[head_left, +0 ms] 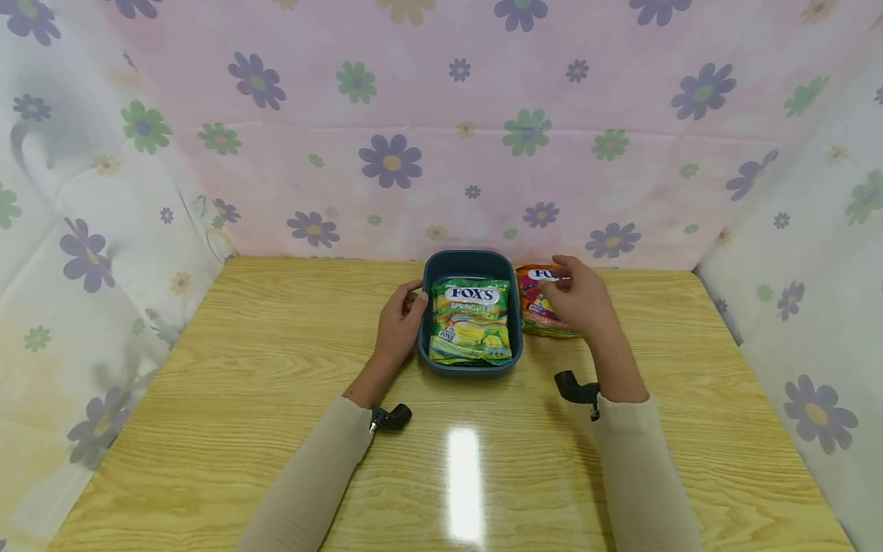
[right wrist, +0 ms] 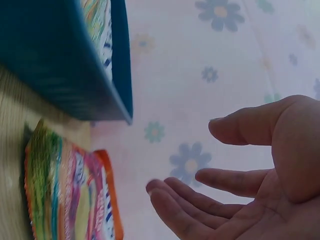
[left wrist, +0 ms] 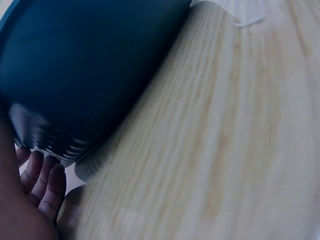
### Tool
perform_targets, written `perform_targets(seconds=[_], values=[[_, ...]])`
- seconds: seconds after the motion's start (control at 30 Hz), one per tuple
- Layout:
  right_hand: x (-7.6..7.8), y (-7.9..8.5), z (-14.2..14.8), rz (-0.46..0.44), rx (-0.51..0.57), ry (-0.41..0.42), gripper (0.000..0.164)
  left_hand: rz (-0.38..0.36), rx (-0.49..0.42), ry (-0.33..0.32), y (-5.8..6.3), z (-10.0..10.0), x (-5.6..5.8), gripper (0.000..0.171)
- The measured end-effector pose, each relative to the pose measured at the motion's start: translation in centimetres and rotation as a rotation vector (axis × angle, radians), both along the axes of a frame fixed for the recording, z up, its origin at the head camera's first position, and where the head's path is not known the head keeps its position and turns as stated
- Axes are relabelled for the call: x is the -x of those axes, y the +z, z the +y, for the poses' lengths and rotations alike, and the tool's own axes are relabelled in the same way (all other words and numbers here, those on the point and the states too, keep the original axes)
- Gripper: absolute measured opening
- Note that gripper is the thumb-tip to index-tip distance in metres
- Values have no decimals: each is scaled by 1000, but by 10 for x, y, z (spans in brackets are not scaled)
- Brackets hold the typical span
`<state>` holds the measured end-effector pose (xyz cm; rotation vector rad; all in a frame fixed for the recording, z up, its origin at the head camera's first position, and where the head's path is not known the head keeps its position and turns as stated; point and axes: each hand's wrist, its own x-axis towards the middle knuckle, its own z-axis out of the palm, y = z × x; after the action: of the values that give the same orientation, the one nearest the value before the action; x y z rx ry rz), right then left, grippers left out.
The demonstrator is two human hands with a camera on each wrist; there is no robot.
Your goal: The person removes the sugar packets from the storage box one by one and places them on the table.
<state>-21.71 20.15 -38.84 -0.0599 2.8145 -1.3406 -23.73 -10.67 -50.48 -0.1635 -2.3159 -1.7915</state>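
Observation:
A dark teal plastic tub (head_left: 471,371) stands on the table, with a green Fox's Spring Tea candy bag (head_left: 471,322) lying inside it. My left hand (head_left: 400,326) rests against the tub's left side, its fingertips at the outer wall; the left wrist view shows several fingers (left wrist: 50,192) by the ribbed corner. Right of the tub lies an orange and pink Fox's candy bag (head_left: 534,307). Over that bag hovers my right hand (head_left: 582,299), partly covering it in the head view. In the right wrist view its thumb and fingers are spread apart, with nothing between them.
The wood-grain table (head_left: 276,368) has a flower-print cloth (head_left: 414,199) hanging along its back and sides. A black wrist camera mount (head_left: 395,417) sticks out from the left sleeve, and another camera mount (head_left: 574,388) from the right.

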Motion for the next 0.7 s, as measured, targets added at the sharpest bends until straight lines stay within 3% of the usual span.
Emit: perform_targets(seconds=[0.4, 0.7], values=[[-8, 3, -32, 69, -44, 112, 52, 8, 8, 4, 1, 0, -1, 36], [-14, 2, -56, -30, -82, 201, 60, 10, 6, 9, 2, 1, -1, 38]])
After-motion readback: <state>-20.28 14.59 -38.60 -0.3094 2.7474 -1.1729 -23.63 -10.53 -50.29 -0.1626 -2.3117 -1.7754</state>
